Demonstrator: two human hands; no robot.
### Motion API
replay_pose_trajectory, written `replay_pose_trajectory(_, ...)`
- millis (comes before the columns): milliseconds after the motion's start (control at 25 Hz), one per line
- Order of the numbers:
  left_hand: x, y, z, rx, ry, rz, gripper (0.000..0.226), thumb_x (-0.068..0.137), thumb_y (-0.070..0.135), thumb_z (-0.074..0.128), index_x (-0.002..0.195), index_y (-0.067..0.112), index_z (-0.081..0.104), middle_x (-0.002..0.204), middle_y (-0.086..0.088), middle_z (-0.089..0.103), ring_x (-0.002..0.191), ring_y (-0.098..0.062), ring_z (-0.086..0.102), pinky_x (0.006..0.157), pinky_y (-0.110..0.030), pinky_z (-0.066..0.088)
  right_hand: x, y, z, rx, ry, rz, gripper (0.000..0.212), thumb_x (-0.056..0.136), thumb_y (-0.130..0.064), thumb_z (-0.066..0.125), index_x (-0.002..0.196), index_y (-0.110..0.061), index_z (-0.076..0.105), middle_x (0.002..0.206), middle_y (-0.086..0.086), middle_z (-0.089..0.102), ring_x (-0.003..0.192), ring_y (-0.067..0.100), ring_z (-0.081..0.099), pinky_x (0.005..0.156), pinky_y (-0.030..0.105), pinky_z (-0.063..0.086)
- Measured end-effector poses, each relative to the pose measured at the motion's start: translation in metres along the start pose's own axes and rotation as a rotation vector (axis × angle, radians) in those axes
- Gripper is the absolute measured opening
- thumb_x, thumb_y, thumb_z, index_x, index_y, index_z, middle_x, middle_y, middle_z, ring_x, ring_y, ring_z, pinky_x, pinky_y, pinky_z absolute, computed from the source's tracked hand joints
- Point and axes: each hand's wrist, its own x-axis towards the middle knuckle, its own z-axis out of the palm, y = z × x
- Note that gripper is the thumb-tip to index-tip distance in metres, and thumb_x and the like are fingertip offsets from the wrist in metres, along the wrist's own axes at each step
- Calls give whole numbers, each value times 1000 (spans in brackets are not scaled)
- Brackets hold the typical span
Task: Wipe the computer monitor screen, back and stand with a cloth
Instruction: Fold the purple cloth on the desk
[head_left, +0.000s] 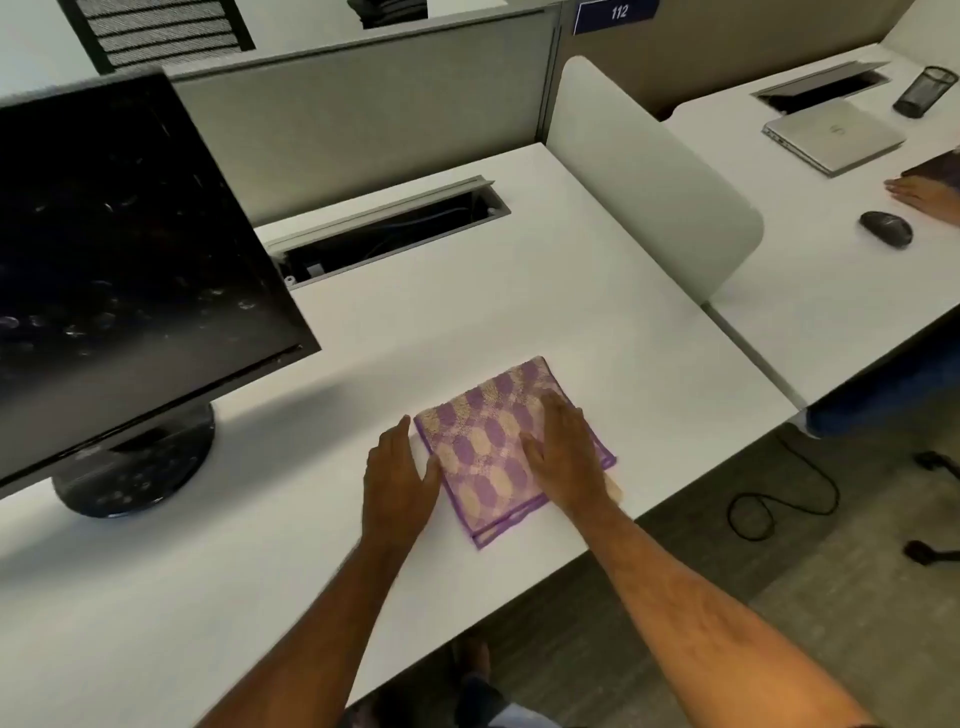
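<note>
Both hands flat, gripping nothing: right hand presses the folded cloth; left hand touches its 9 o'clock edge. Monitor at 10 o'clock, well apart.

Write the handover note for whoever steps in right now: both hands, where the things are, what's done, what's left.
Left hand: open, flat on the desk, thumb at the cloth's left edge.
Right hand: open, flat on the folded purple-and-beige cloth.
The cloth lies near the desk's front edge, right of the monitor.
Done: cloth folded; screen shows smudges and the stand looks spotted, so no wiping is evident.
Left: pick up the cloth, wipe screen, back, stand.
</note>
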Motion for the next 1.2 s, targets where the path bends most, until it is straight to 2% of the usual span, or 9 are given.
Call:
replay_pose_trajectory(80, 5, 11, 7, -125, 35, -174, 77, 96, 42, 73, 157, 12, 37, 156, -11, 46, 143, -31, 46, 115, -45, 42, 7, 10, -8, 63, 38, 93, 60, 97, -47, 64, 144, -16, 42, 141, 6, 55, 126, 25, 55, 106, 40, 50)
replay_pose_trajectory(240, 11, 20, 16, -156, -8, -357, 71, 88, 46, 80, 140, 8, 49, 139, -14, 53, 126, -33, 57, 102, -44, 52, 17, 24, -16, -23, -58, 314, 64, 98, -51, 60, 146, -12, 43, 142, 10, 53, 129, 29, 53, 109, 48, 41)
replay_pose_trajectory(480, 10, 24, 21, -3, -33, -289, 40, 93, 45, 76, 112, 10, 71, 111, -9, 69, 99, -27, 70, 83, -36, 58, 20, 29, -19, -20, -127, 378, 55, 95, -53, 63, 132, -15, 51, 129, 7, 61, 117, 27, 59, 105, 49, 40)
replay_pose_trajectory(640, 6, 24, 19, -91, -48, -330, 30, 93, 43, 74, 99, 13, 71, 95, -4, 71, 84, -22, 71, 76, -34, 60, 22, 24, -21, 64, -189, 414, 45, 96, -44, 65, 128, -15, 51, 123, 3, 66, 110, 28, 66, 106, 46, 42)
replay_pose_trajectory(760, -2, 27, 12, -240, -66, -372, 26, 98, 37, 70, 108, 14, 62, 100, -2, 66, 87, -18, 64, 75, -29, 52, 19, 21, -21, 218, -288, 429, 35, 97, -40, 64, 122, -16, 58, 114, 1, 67, 102, 23, 66, 100, 44, 52)
replay_pose_trajectory(840, -9, 26, 6, -345, -70, -411, 25, 101, 34, 67, 113, 14, 59, 101, 1, 62, 92, -20, 63, 74, -27, 49, 16, 15, -25, 385, -329, 431, 27, 97, -35, 66, 116, -18, 61, 110, 2, 68, 91, 16, 65, 82, 33, 58)
replay_pose_trajectory(960, -15, 16, -3, -481, -40, -461, 23, 101, 32, 67, 113, 14, 59, 103, 0, 64, 97, -21, 66, 76, -28, 52, 9, -3, -32, 527, -362, 411, 21, 96, -30, 69, 113, -24, 57, 106, -1, 67, 85, 7, 62, 66, 19, 52)
replay_pose_trajectory(1080, -24, 4, -15, -564, -2, -470, 25, 100, 31, 68, 118, 16, 58, 110, -2, 65, 99, -20, 66, 83, -29, 56, 1, -22, -33, 590, -426, 387, 27, 95, -34, 71, 117, -24, 58, 103, -7, 65, 91, 10, 65, 73, 22, 56)
replay_pose_trajectory(1200, -33, -1, -32, -628, 39, -436, 25, 100, 26, 69, 120, 16, 56, 111, 0, 63, 99, -17, 66, 78, -25, 56, -8, -44, -34, 731, -473, 404, 32, 94, -34, 73, 121, -21, 62, 111, -2, 69, 98, 17, 69, 82, 30, 61)
